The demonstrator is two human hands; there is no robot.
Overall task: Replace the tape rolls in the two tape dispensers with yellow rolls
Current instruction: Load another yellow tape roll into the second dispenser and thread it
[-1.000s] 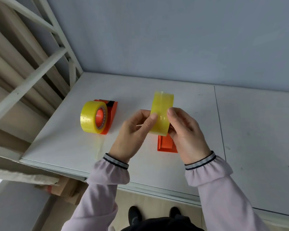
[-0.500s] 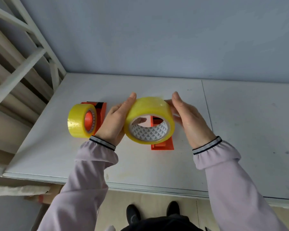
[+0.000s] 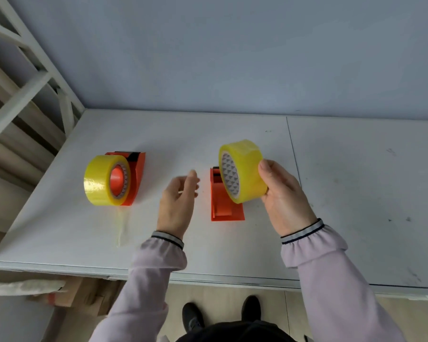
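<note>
White surface (image 3: pixel 232 243) carries two orange dispensers; the left dispenser (image 3: pixel 136 176) is loaded. Right hand (image 3: pixel 284 196) grips a yellow roll (image 3: pixel 245 169) above the empty dispenser (image 3: pixel 222 206); left hand (image 3: pixel 176 203) hovers loosely curled, holding nothing.

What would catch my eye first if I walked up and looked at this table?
Most likely the bright yellow tape roll held up in the right hand, just above an empty orange dispenser at the table's middle. To the left, a second orange dispenser already carries a yellow roll. The left hand hovers open between them.
</note>
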